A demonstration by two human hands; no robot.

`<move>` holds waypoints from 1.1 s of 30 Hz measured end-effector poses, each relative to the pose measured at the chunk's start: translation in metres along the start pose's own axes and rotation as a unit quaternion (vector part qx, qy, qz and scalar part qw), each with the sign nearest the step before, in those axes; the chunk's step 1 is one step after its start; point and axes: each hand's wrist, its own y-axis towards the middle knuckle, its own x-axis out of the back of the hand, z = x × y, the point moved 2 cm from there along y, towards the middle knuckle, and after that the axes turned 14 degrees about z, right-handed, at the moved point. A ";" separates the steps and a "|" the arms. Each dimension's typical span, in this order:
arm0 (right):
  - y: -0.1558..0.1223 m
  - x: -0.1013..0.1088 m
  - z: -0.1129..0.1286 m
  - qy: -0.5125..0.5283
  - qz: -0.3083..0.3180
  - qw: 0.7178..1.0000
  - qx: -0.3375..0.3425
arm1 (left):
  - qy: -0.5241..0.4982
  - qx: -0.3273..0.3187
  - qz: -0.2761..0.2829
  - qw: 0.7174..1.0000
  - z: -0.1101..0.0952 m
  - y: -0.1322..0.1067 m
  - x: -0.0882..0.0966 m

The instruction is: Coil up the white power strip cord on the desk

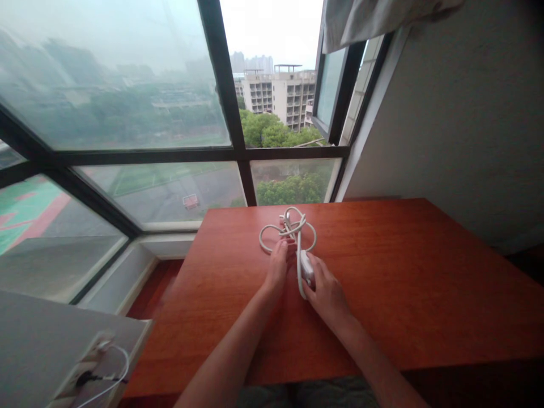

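A white power strip [306,268] with a thick off-white cord [312,238] lies near the middle of the reddish-brown table. My right hand [328,292] is closed around the strip's right side, thumb toward the near end. One stretch of cord runs along the strip's left side and bends round below it. Just left of the strip is my left hand [278,263], its fingers loosely bent and apart beside the lower loops. Whether its fingertips touch the cord is hard to see. Beyond both hands the cord lies in crossed loops, with its plug [284,218] among them.
The wooden table [403,272] stands against large dark-framed windows [170,156]; one pane at the right is swung open. A grey wall [442,113] rises on the right, with a curtain [365,20] above. At lower left, a wall socket [87,365] holds plugged-in cables.
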 end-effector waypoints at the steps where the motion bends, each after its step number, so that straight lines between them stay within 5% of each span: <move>1: 0.003 -0.001 -0.002 0.013 0.008 1.000 -0.005 | 0.012 -0.015 0.024 1.000 -0.002 -0.006 -0.003; 5: 0.010 0.008 -0.018 0.104 0.020 0.993 -0.046 | 0.196 -0.079 0.074 0.975 -0.013 -0.023 -0.004; 11: 0.012 0.037 -0.054 0.339 0.070 0.932 -0.109 | 0.457 -0.094 0.046 0.883 -0.040 -0.018 0.038; 15: 0.009 0.055 -0.068 0.485 0.167 0.850 -0.118 | 0.616 -0.038 -0.022 0.786 -0.056 -0.009 0.071; 18: 0.007 0.063 -0.072 0.507 0.228 0.823 -0.117 | 0.670 0.042 -0.062 0.738 -0.059 -0.001 0.088; 22: 0.009 0.059 -0.076 0.478 0.250 0.834 -0.116 | 0.674 0.044 -0.047 0.736 -0.050 0.010 0.094; 25: 0.012 0.048 -0.084 0.400 0.214 0.885 -0.106 | 0.646 0.010 -0.050 0.762 -0.039 0.017 0.091; 29: 0.023 0.034 -0.104 0.253 0.039 0.959 -0.119 | 0.604 -0.033 -0.036 0.795 -0.023 0.029 0.083; 33: 0.045 0.026 -0.120 0.185 -0.114 0.961 -0.172 | 0.594 -0.028 0.000 0.804 -0.008 0.038 0.075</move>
